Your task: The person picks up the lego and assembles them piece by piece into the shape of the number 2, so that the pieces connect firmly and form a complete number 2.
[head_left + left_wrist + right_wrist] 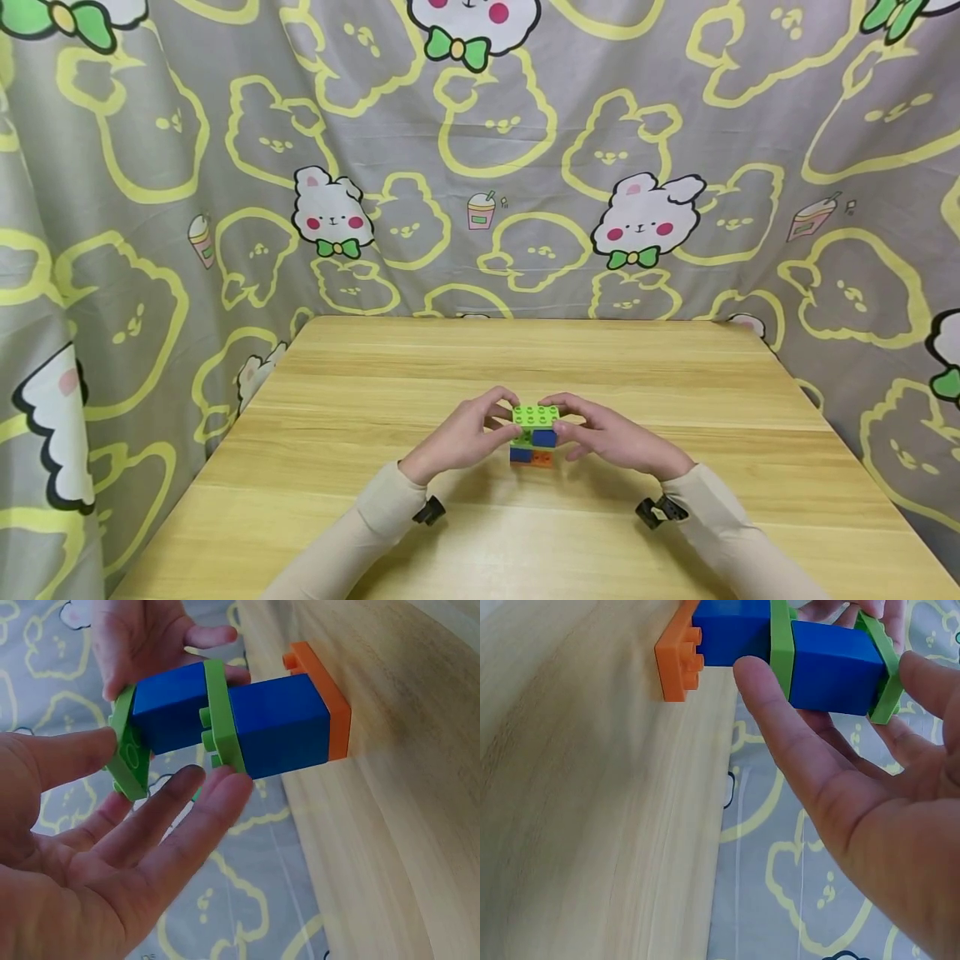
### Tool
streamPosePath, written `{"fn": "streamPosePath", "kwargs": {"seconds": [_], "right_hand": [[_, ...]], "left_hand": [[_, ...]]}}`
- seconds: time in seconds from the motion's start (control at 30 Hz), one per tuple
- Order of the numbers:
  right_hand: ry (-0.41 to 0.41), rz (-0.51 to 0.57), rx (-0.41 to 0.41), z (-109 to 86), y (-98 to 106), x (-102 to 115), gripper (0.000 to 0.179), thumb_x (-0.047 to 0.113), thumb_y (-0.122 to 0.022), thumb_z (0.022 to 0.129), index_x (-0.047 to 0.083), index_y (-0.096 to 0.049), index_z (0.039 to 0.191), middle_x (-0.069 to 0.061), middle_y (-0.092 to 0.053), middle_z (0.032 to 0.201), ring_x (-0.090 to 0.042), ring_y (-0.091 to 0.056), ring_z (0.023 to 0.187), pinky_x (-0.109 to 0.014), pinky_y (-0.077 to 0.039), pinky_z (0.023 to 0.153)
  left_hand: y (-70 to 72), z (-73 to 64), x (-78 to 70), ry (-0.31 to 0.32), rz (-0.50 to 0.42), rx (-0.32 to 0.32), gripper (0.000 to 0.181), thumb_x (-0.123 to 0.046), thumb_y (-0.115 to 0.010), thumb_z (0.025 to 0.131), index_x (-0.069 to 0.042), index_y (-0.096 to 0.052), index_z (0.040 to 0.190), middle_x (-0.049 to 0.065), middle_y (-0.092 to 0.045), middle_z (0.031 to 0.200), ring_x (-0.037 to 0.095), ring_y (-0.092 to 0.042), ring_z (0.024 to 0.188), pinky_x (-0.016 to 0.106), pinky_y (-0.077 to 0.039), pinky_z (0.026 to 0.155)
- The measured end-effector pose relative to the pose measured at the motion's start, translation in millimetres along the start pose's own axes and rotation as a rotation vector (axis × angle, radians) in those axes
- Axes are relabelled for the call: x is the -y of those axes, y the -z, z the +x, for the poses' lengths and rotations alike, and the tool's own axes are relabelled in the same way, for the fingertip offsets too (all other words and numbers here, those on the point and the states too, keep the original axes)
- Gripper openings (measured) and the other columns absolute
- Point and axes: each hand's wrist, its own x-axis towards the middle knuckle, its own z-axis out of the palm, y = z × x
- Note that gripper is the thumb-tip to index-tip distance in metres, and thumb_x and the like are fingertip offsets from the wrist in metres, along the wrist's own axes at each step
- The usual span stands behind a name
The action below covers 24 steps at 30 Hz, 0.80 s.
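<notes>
A small tower of toy building bricks stands on the wooden table between both hands. At its base is a flat orange brick (675,664), carrying a blue block (281,727) on its left half. Over that lies a flat green brick (223,724), with a second blue block (836,669) on its right part. The top flat green brick (536,414) looks slightly tilted against the upper blue block in the wrist views. My left hand (468,429) pinches its left end between thumb and fingers. My right hand (611,432) holds its right end the same way.
The wooden table (420,354) stretches around the tower on every side. Behind it and along both sides hangs a grey curtain (525,150) with yellow outlines and rabbit faces. A black wrist device (429,511) sits below the left cuff, another (660,511) below the right.
</notes>
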Motion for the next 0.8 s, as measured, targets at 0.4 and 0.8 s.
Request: {"fn": "streamPosePath", "kwargs": {"seconds": [0.4, 0.8], "right_hand": [[-0.002, 0.005, -0.036, 1.8, -1.8, -0.6, 0.055, 0.036, -0.054, 0.107, 0.012, -0.043, 0.155, -0.017, -0.045, 0.152, -0.034, -0.063, 0.121, -0.047, -0.059, 0.09], [0.005, 0.006, -0.039, 2.1, -0.4, -1.0, 0.055, 0.034, -0.057, 0.106, 0.011, -0.045, 0.154, -0.019, -0.045, 0.154, -0.031, -0.067, 0.114, -0.049, -0.058, 0.09]], "left_hand": [[1.7, 0.9, 3.1, 0.046, -0.058, 0.051, 0.024, -0.028, -0.058, 0.106, -0.019, -0.052, 0.127, 0.015, -0.071, 0.122, 0.023, -0.072, 0.105, 0.04, -0.059, 0.088], [2.9, -0.2, 2.5, 0.039, -0.054, 0.063, 0.024, -0.024, -0.058, 0.106, -0.019, -0.051, 0.128, 0.014, -0.071, 0.123, 0.024, -0.072, 0.108, 0.041, -0.058, 0.09]]}}
